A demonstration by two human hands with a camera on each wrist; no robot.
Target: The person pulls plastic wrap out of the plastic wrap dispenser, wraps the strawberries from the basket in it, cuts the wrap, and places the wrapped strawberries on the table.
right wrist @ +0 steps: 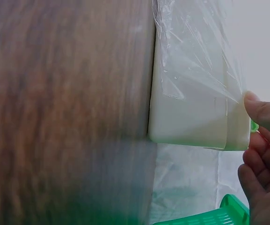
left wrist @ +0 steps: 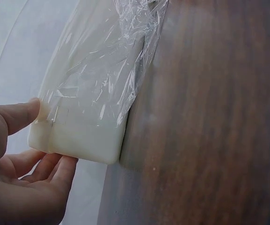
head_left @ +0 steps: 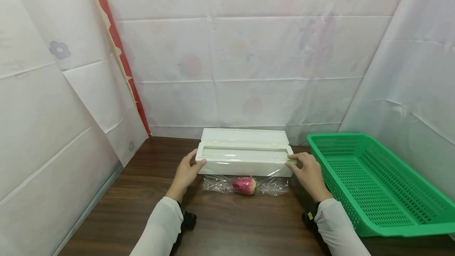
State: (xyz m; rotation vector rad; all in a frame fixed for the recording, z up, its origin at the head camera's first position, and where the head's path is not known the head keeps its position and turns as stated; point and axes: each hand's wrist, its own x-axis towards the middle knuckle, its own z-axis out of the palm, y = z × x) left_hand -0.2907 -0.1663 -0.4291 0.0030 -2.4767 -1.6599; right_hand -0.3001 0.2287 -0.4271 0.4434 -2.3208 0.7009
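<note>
A white cling film dispenser [head_left: 245,168] stands on the table with its lid [head_left: 245,135] raised at the back. Clear cling film [head_left: 218,185] hangs over its front and lies crumpled around a pinkish-red, fruit-like item [head_left: 243,185] with a pale end. My left hand [head_left: 187,172] grips the dispenser's left end, thumb on the front edge and fingers beneath the end in the left wrist view. At the right front corner, my right hand [head_left: 308,173] pinches the dispenser between thumb and index finger. Between those fingers shows a small green slider [right wrist: 254,125].
A large green plastic basket [head_left: 405,230] with perforated sides stands on the right, close beside my right hand. Dark wood table [head_left: 241,224] extends in front of the dispenser. Pale printed sheeting [head_left: 249,50] hangs behind and on both sides.
</note>
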